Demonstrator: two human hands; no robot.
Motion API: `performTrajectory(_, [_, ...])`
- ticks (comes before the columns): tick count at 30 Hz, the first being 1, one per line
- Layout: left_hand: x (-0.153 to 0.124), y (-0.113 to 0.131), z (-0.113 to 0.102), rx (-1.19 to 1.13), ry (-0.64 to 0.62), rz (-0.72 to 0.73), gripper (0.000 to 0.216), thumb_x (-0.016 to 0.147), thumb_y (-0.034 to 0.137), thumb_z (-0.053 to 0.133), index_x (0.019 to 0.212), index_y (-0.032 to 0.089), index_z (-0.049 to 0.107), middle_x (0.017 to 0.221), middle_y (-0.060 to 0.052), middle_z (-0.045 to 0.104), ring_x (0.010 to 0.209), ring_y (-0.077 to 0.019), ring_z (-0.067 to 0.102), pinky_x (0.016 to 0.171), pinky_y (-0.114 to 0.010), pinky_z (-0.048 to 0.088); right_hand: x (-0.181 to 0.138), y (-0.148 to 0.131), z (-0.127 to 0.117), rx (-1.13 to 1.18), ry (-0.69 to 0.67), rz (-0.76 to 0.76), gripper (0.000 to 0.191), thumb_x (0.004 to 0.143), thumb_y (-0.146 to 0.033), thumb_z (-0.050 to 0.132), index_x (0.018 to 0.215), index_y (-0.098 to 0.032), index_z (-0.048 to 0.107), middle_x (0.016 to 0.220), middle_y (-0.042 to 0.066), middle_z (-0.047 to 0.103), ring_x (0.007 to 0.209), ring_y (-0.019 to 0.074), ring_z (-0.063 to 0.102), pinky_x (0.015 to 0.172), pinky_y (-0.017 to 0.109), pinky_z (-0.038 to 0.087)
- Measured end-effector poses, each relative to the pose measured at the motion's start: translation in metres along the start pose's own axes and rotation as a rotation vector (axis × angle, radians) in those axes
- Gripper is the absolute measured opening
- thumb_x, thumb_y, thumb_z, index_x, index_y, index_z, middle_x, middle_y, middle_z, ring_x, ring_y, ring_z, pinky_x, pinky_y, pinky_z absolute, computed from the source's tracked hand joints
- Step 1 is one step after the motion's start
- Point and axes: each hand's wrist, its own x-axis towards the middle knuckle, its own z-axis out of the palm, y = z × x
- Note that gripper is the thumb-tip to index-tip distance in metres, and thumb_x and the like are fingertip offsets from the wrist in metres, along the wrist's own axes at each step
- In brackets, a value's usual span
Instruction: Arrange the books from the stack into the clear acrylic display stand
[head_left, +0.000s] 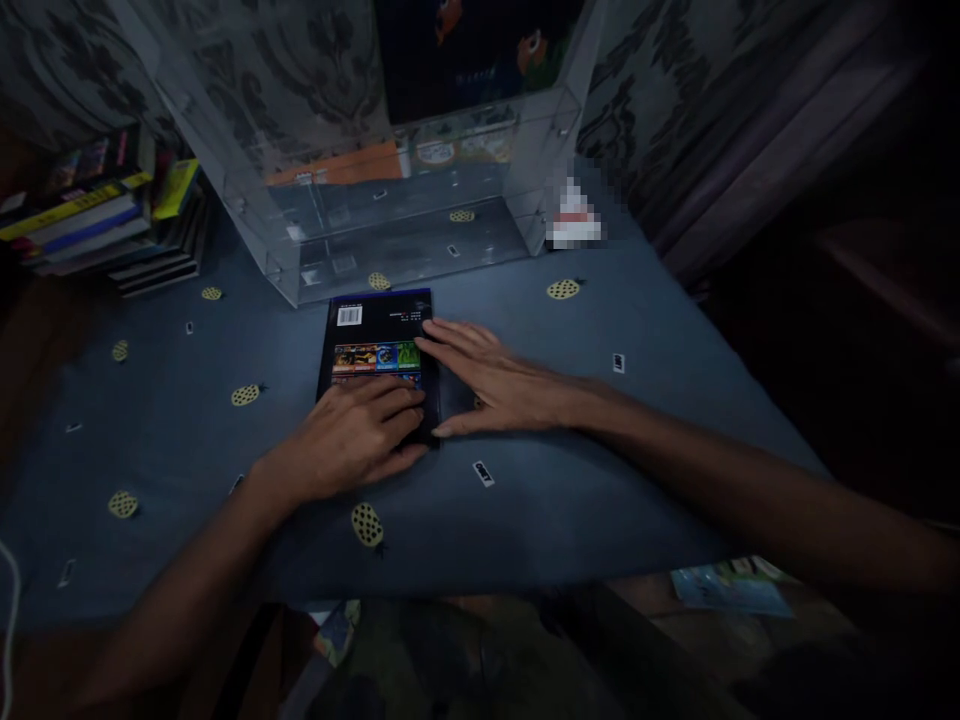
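A dark book (pixel 381 325) lies on the cloth-covered table, its barcode at the far left corner and small colourful pictures across the middle. My left hand (pixel 367 425) rests palm down over the book's near part and hides it; its fingers are stretched out, slightly bent. My right hand (pixel 480 375) is at the book's right edge with thumb and fingers apart. Its fingertips meet that edge, and nothing is gripped in it.
Beyond the book stands a clear acrylic rack (pixel 292 285) with a dark picture book (pixel 480 60) upright on it. Stacked books (pixel 97 215) sit at the far left. The blue-grey tablecloth (pixel 555 510) has pineapple prints. A white cable (pixel 11 600) hangs at the left edge.
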Motion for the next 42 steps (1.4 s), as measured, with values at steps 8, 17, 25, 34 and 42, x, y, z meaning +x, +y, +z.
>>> performTrajectory(8, [0.003,-0.012,0.012,-0.097,0.136,-0.020,0.028,0.101,0.032,0.050,0.117,0.019,0.069,0.121,-0.010,0.069,0.111,-0.0241,0.063,0.096,-0.042,0.051,0.003,-0.007,0.003,-0.080,-0.053,0.019,0.117,0.079,-0.084,0.054,0.161,-0.009,0.017,0.167,0.024,0.015,0.156,0.0391,0.010,0.124,0.060,0.016])
performTrajectory(17, [0.006,-0.020,0.023,-0.033,0.165,-0.133,0.039,0.102,0.035,0.048,0.137,0.022,0.057,0.140,-0.011,0.059,0.129,-0.0256,0.054,0.109,-0.048,0.041,0.007,-0.012,-0.003,-0.093,-0.060,0.035,0.120,0.077,-0.083,0.057,0.159,-0.003,0.021,0.164,0.029,0.020,0.155,0.0388,0.014,0.124,0.058,0.018])
performTrajectory(25, [-0.002,-0.043,0.030,0.028,0.234,-0.457,0.044,0.100,0.039,0.053,0.141,0.021,0.054,0.152,-0.013,0.050,0.142,-0.0289,0.044,0.115,-0.055,0.036,0.008,-0.009,-0.005,-0.106,-0.045,0.046,0.112,0.079,-0.084,0.055,0.159,-0.011,0.029,0.165,0.023,0.024,0.155,0.0368,0.017,0.125,0.058,0.019])
performTrajectory(34, [-0.004,-0.047,0.040,0.049,0.292,-0.446,0.044,0.100,0.036,0.055,0.141,0.020,0.055,0.151,-0.015,0.051,0.144,-0.0291,0.042,0.116,-0.053,0.039,0.005,-0.002,0.001,-0.096,0.013,0.030,0.096,0.087,-0.074,0.056,0.157,-0.012,0.034,0.165,0.022,0.026,0.154,0.0359,0.021,0.124,0.061,0.021])
performTrajectory(42, [-0.004,-0.045,0.038,0.047,0.236,-0.438,0.046,0.102,0.038,0.049,0.145,0.021,0.050,0.155,-0.013,0.047,0.147,-0.0302,0.038,0.116,-0.056,0.036,0.001,-0.006,-0.005,-0.110,-0.012,0.031,0.090,0.091,-0.070,0.053,0.159,-0.014,0.029,0.166,0.020,0.023,0.155,0.0343,0.017,0.125,0.058,0.023])
